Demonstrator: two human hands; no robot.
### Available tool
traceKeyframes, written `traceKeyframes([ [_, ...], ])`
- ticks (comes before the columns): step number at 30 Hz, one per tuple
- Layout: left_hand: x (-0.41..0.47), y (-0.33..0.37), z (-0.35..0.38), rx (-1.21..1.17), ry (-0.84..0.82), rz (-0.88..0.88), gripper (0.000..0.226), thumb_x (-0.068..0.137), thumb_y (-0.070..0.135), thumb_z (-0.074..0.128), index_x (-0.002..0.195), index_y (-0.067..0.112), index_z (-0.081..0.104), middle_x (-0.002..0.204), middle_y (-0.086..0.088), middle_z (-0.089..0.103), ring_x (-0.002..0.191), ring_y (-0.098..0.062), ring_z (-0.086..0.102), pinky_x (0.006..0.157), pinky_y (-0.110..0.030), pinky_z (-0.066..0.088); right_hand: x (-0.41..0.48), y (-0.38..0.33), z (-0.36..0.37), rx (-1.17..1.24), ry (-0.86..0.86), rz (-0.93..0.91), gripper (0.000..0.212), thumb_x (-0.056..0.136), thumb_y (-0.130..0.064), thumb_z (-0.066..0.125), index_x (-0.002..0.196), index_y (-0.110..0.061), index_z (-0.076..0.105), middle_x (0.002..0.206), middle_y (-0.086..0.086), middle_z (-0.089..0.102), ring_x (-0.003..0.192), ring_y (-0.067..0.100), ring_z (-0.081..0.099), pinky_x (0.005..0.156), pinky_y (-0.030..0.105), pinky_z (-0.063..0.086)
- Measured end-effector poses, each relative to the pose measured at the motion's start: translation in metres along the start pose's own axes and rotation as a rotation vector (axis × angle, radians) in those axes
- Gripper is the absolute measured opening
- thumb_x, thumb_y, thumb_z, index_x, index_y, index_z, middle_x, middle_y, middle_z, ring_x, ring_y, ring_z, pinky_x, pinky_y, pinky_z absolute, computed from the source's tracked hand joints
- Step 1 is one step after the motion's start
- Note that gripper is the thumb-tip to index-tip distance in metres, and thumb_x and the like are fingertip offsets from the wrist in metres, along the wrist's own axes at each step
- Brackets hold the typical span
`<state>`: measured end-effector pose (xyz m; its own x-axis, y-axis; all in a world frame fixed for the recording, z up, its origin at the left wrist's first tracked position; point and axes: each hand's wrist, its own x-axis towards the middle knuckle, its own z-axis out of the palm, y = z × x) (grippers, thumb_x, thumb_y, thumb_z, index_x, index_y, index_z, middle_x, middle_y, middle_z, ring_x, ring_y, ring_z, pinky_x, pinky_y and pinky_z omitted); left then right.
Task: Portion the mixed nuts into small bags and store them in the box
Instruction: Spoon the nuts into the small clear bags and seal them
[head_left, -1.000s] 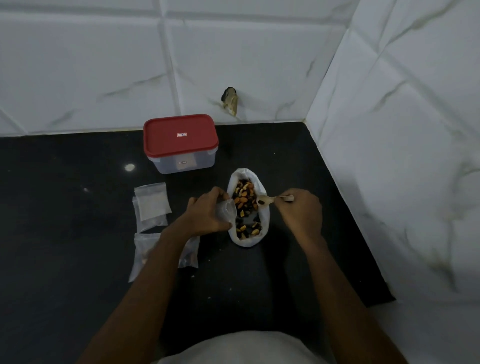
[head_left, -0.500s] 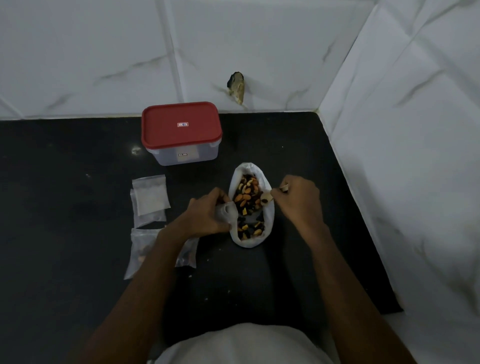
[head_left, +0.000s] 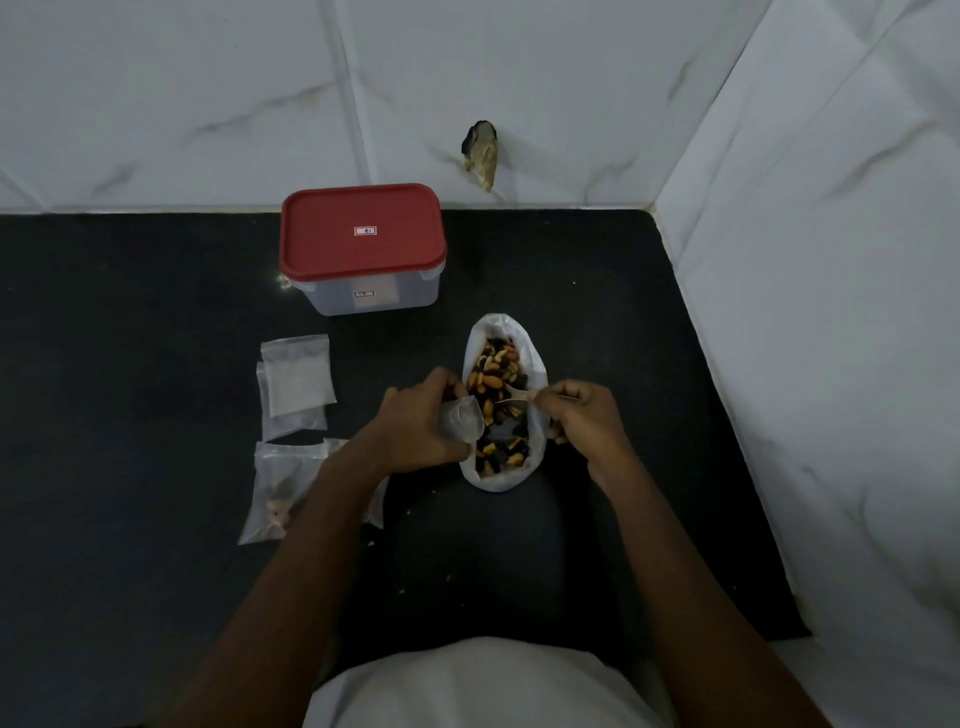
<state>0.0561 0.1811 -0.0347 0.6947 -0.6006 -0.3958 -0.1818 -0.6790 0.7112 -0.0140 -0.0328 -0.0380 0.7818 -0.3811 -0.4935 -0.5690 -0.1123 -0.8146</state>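
- Mixed nuts (head_left: 496, 384) fill an open white bag (head_left: 503, 475) mid-counter.
- Left hand (head_left: 415, 423) grips a small bag (head_left: 461, 423) at its left rim.
- Right hand (head_left: 582, 415) pinches a spoon (head_left: 514, 396) over the nuts.
- Red-lidded box (head_left: 363, 247) stands closed, far left.

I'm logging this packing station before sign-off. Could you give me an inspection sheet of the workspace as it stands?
Surface: black countertop, a few crumbs near the front.
Job's things: box with its red lid on; big bag, open, holding mixed nuts; empty small bags stacked at left; small bag with a few nuts nearer the person.
Clutter: nothing seen beyond the crumbs.
Hands: left hand grips an open small bag at the big bag's edge; right hand pinches a small spoon over the nuts.
Cables: nothing seen.
Surroundings: white marbled tiles behind and to the right; unidentified dark object on the back wall.
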Motion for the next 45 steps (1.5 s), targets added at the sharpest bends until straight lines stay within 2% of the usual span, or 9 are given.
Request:
traceKeyframes([
  [5,0.0,-0.001,0.001,0.029,0.026,-0.011,0.06,0.072,0.031,0.083,0.112,0.034,0.038,0.11,0.014,0.053,0.111,-0.013,0.055,0.108,-0.048,0.037,0.0,0.001,-0.006,0.087,-0.043,0.048,0.012,0.084,-0.024,0.075,0.079,-0.013,0.073,0.054,-0.008,0.059,0.049,0.007,0.05,0.046,0.021,0.038],
  [10,-0.003,-0.004,0.004,-0.036,0.056,-0.024,0.06,0.063,0.044,0.076,0.109,0.04,0.038,0.105,0.021,0.052,0.111,-0.013,0.056,0.106,-0.051,0.039,-0.001,0.007,-0.013,0.187,-0.039,0.089,0.011,0.081,-0.022,0.078,0.082,-0.011,0.074,0.061,-0.003,0.058,0.052,0.009,0.053,0.047,0.023,0.04],
  [17,-0.005,-0.009,0.009,-0.118,0.149,-0.059,0.056,0.067,0.039,0.081,0.102,0.044,0.039,0.106,0.02,0.053,0.111,-0.013,0.057,0.107,-0.052,0.039,-0.005,0.011,-0.013,0.214,-0.047,0.085,0.01,0.082,-0.021,0.077,0.081,-0.012,0.074,0.057,-0.004,0.055,0.052,0.011,0.053,0.046,0.024,0.041],
  [21,-0.007,-0.007,0.013,-0.075,0.22,-0.072,0.06,0.07,0.038,0.083,0.111,0.038,0.039,0.113,0.016,0.053,0.116,-0.012,0.052,0.113,-0.046,0.029,-0.013,0.014,-0.013,0.25,-0.028,0.08,0.013,0.082,-0.02,0.076,0.085,-0.008,0.075,0.054,-0.003,0.053,0.051,0.012,0.053,0.047,0.024,0.041],
  [23,-0.008,-0.004,0.014,-0.044,0.239,-0.078,0.06,0.072,0.038,0.082,0.113,0.036,0.038,0.115,0.016,0.052,0.118,-0.01,0.05,0.111,-0.042,0.022,-0.018,0.013,-0.014,0.282,-0.014,0.076,0.013,0.082,-0.018,0.076,0.086,-0.006,0.075,0.055,-0.002,0.053,0.051,0.012,0.052,0.048,0.024,0.042],
  [32,-0.01,-0.004,0.016,-0.049,0.233,-0.063,0.06,0.072,0.04,0.081,0.113,0.037,0.038,0.114,0.016,0.052,0.115,-0.009,0.05,0.113,-0.048,0.02,-0.04,-0.007,-0.009,0.251,-0.047,0.034,0.014,0.082,-0.019,0.076,0.088,-0.006,0.075,0.054,-0.007,0.057,0.054,0.01,0.055,0.053,0.025,0.045],
  [37,-0.015,0.002,0.019,-0.062,0.261,-0.034,0.057,0.074,0.036,0.08,0.114,0.035,0.04,0.111,0.018,0.051,0.111,-0.006,0.048,0.108,-0.042,0.02,-0.043,-0.018,0.008,-0.034,-0.02,-0.113,0.005,0.083,-0.022,0.074,0.081,-0.018,0.077,0.069,-0.008,0.069,0.062,0.003,0.062,0.059,0.023,0.048],
  [41,-0.019,0.001,0.021,-0.108,0.279,-0.025,0.055,0.072,0.04,0.081,0.108,0.04,0.04,0.107,0.021,0.053,0.11,-0.006,0.051,0.112,-0.048,0.027,-0.05,-0.023,0.02,-0.496,-0.006,-0.462,0.013,0.091,-0.027,0.066,0.098,-0.023,0.076,0.094,-0.012,0.071,0.087,0.002,0.065,0.078,0.023,0.053],
  [45,-0.021,-0.002,0.021,-0.189,0.304,-0.012,0.054,0.057,0.058,0.073,0.101,0.051,0.041,0.105,0.021,0.058,0.107,-0.004,0.057,0.106,-0.052,0.039,-0.056,-0.026,0.016,-0.647,0.003,-0.76,0.016,0.094,-0.026,0.063,0.104,-0.024,0.074,0.1,-0.01,0.066,0.09,0.005,0.06,0.076,0.024,0.05],
])
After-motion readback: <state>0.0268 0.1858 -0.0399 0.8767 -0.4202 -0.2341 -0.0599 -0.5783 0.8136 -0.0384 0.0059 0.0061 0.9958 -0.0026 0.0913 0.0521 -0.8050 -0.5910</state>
